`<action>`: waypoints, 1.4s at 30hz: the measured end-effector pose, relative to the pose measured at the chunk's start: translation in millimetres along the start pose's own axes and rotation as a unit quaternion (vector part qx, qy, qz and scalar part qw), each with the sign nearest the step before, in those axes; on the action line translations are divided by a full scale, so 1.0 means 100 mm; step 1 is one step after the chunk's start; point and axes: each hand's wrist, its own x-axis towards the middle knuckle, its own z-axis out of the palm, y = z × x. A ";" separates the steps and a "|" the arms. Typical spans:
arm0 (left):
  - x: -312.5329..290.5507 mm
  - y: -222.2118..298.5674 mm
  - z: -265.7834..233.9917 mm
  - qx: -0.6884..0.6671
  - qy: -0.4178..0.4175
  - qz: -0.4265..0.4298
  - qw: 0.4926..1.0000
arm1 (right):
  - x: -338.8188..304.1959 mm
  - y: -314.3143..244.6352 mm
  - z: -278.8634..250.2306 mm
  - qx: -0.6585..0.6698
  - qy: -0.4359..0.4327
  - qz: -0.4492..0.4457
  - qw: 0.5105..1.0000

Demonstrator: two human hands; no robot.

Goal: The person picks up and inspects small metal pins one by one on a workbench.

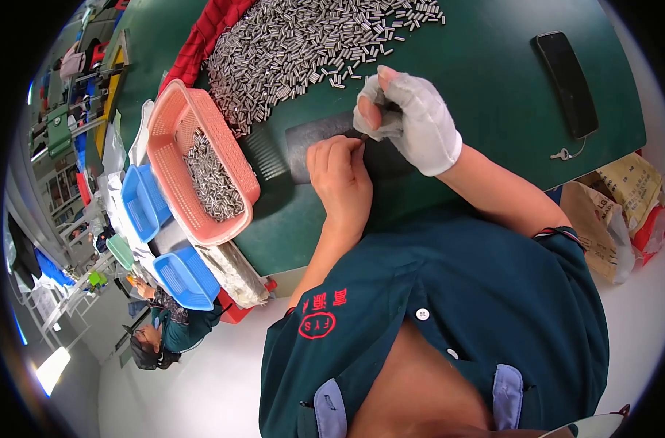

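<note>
A pink perforated basket point(234, 150), on the left of the green worktop point(493, 80), holds a heap of short metal pins point(212, 182), gathered mostly toward its near end. Beside its left side are two light-blue trays, one farther off point(144, 203) and one nearer the person point(186, 277). A far larger pile of the same pins point(296, 51) lies loose across the far part of the worktop, bordered on its left by a red checked cloth point(201, 44). A dark flat slab point(300, 152) lies nearer the person, under the hands. The bare left hand point(340, 175) rests at the slab, back upward and fingers bent; the gloved right hand point(420, 120), fingertips uncovered, is raised just beside it, fingers curled toward the thumb. Whether either one grasps a pin I cannot tell.
</note>
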 end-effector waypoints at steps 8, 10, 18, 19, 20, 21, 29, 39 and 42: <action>0.00 -0.01 0.00 0.000 0.015 0.009 1.000 | -0.06 0.02 -0.04 -0.011 -0.032 -0.001 0.999; 0.01 -0.02 -0.01 0.007 0.018 0.014 1.000 | -0.05 0.07 -0.07 0.013 -0.036 -0.013 0.999; 0.03 -0.02 -0.35 -0.300 0.026 -0.142 0.943 | -0.04 0.05 -0.04 0.045 -0.117 -0.072 0.990; 0.02 -0.05 -0.40 -0.396 0.016 -0.165 0.903 | -0.06 0.01 -0.02 0.014 -0.123 -0.054 0.991; 0.01 -0.05 -0.44 -0.396 0.026 -0.161 0.904 | -0.09 -0.01 0.05 0.008 -0.133 -0.054 0.990; 0.01 -0.03 -0.49 -0.457 0.030 -0.164 0.873 | -0.16 -0.03 0.13 -0.070 -0.105 -0.030 0.992; -0.05 0.00 -0.64 -0.568 0.034 -0.110 0.815 | -0.32 0.02 0.30 -0.274 -0.165 0.023 0.947; -0.05 0.04 -0.68 -0.476 0.029 -0.077 0.875 | -0.41 0.00 0.30 -0.272 -0.162 0.013 0.949; -0.04 0.07 -0.68 -0.461 0.036 -0.068 0.884 | -0.42 0.01 0.30 -0.281 -0.163 0.001 0.946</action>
